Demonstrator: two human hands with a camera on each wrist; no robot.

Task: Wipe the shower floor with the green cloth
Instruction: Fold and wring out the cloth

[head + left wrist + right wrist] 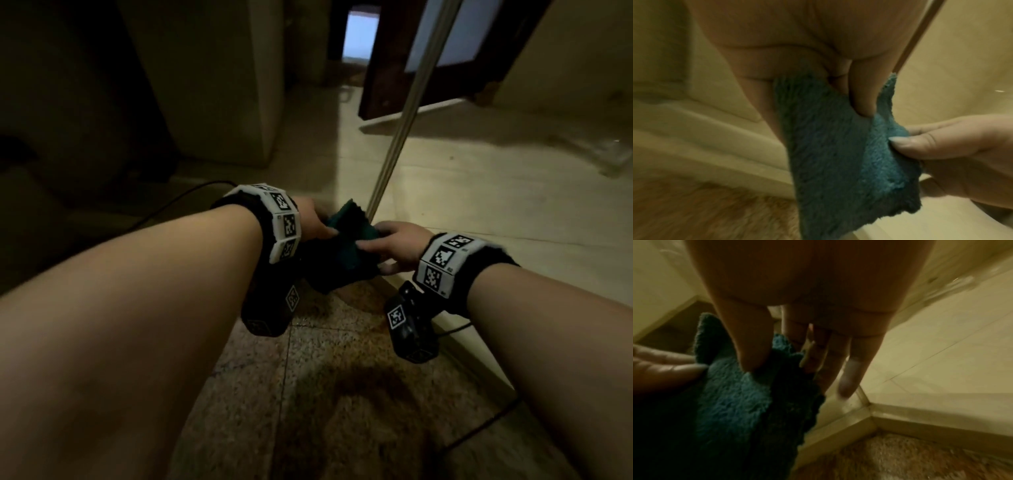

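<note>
Hands, two: left hand (313,221) and right hand (394,245) each pinch one green cloth (342,246).

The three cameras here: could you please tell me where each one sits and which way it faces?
Head: worn on the head, looking down at both forearms, left hand and right hand on the green cloth.
Left wrist: along the palm; cloth, right hand.
Right wrist: along the fingers; cloth, raised curb.
All share the cloth.

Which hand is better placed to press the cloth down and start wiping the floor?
Probably the left hand: it grips the green cloth with more of the cloth under it. The right hand only pinches one edge beside the raised curb.
</note>
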